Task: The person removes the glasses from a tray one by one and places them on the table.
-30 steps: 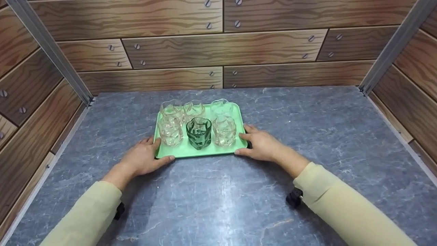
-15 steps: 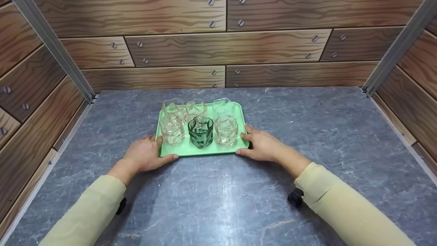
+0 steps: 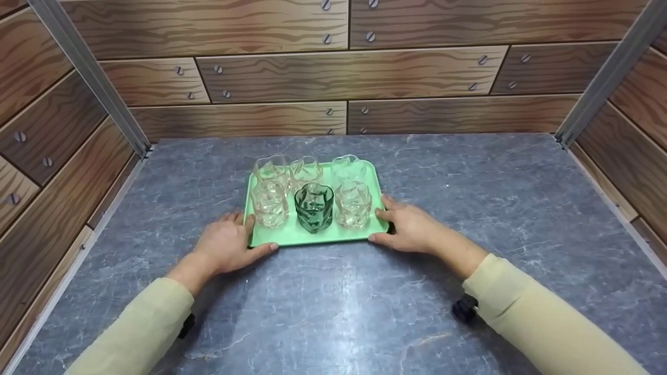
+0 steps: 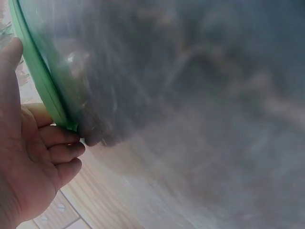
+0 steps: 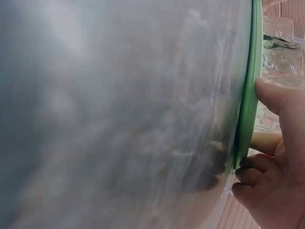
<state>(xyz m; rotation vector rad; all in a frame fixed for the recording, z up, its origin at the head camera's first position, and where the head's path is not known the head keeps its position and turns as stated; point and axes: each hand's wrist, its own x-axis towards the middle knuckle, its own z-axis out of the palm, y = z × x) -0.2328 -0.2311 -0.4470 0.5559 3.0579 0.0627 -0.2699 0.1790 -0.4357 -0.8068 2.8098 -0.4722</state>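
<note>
A light green tray lies at mid-table with several glasses on it. At its front, a dark green glass stands between two clear glasses, the left clear glass and the right clear glass. Three more clear ones form the back row. My left hand grips the tray's near left corner, thumb along the front edge. The near right corner is held by my right hand the same way. Both wrist views show curled fingers at the green rim, right at the tabletop.
The grey marbled table is bounded by wood-patterned panels: a back wall behind the tray, plus one on each side. Metal posts stand at both back corners. A black band shows under the right sleeve.
Over the last half second the tray has shifted slightly toward me and to the right, both hands moving with it. The glasses keep their places on it.
</note>
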